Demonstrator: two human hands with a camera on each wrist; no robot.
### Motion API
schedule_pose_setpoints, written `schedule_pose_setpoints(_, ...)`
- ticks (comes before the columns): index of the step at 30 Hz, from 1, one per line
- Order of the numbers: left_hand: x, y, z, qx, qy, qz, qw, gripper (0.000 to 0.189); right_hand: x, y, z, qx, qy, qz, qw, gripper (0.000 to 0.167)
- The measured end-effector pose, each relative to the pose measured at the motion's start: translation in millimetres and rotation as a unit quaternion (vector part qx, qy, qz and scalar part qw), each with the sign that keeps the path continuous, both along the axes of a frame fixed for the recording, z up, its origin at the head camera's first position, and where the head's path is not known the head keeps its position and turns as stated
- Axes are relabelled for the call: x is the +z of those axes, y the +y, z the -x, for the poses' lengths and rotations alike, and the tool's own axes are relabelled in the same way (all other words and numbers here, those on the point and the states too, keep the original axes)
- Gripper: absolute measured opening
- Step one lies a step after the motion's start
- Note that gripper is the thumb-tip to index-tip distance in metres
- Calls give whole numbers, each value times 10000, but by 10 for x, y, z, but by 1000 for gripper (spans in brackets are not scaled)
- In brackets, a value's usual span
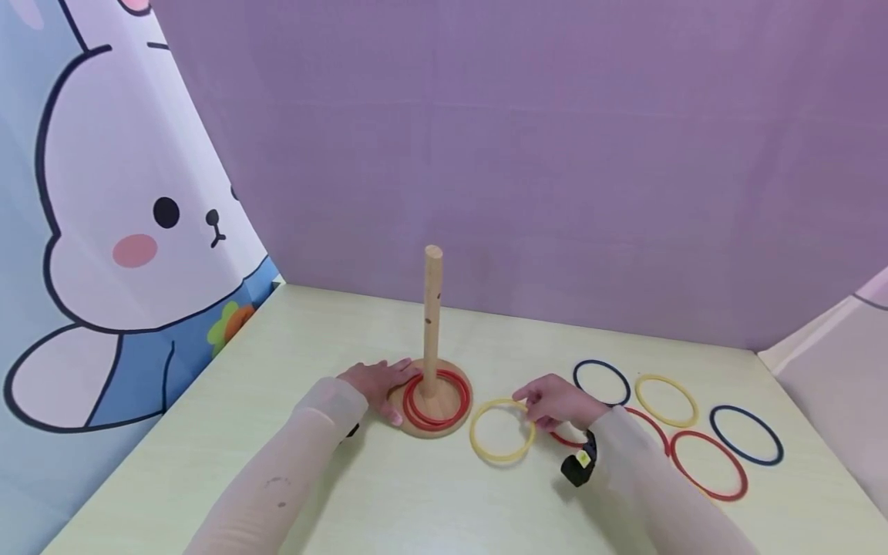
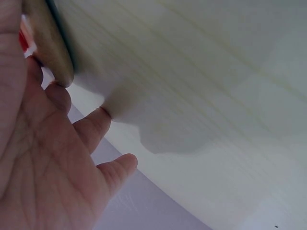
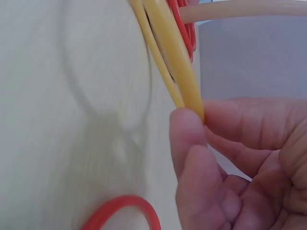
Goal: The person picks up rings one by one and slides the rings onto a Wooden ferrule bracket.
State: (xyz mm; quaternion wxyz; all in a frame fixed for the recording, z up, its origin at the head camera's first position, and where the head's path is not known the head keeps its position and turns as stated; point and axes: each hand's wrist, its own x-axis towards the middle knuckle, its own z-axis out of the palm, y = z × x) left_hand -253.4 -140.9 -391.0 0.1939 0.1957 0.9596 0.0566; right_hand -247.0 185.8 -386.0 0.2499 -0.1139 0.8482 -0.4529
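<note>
My right hand (image 1: pixel 563 401) pinches a yellow ring (image 3: pixel 175 52) between thumb and fingers, raised off the table as its shadow shows in the right wrist view. The held ring is just right of a round wooden base (image 1: pixel 425 433) with an upright wooden post (image 1: pixel 432 324). Red rings (image 1: pixel 467 397) lie around the foot of that post. With fingers spread, my left hand (image 1: pixel 373 384) rests at the left edge of the base. In the left wrist view its fingers (image 2: pixel 93 127) reach past the rim of the base, holding nothing.
On the right side of the table lie more rings: a blue ring (image 1: pixel 602 361), a yellow ring (image 1: pixel 666 378), another blue ring (image 1: pixel 745 408) and a red ring (image 1: pixel 708 436). A further red ring (image 1: pixel 648 420) is partly under my right arm. A purple cloth (image 1: pixel 520 193) hangs behind the table.
</note>
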Motion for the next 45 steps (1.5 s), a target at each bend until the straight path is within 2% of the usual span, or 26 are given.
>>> schedule_pose_setpoints(5,-15,-10,6,48,15,55,10000,92,66,80,-58,21,58,144,9999,39)
schedule_pose_setpoints(15,4,-28,-8,53,-14,-30,10000,91,204,185,-96,-238,-61,574,9981,46)
schedule_pose_setpoints(21,-9,-28,-2,13,-10,-83,10000,90,321,192,-111,-363,-108,1169,9924,45)
schedule_pose_setpoints(25,-11,-22,14,21,-25,-86,10000,90,408,163,-128,-475,41,1484,9878,45)
schedule_pose_setpoints(35,-17,-3,13,-8,-7,-137,9999,88,586,9,-150,-830,243,1793,9800,47)
schedule_pose_setpoints(39,-13,3,8,-6,5,-153,9999,88,697,-24,-150,-1013,439,1872,9761,46)
schedule_pose_setpoints(45,-29,-31,3,-38,76,-118,9999,87,903,-54,-173,-1037,590,2024,9720,47)
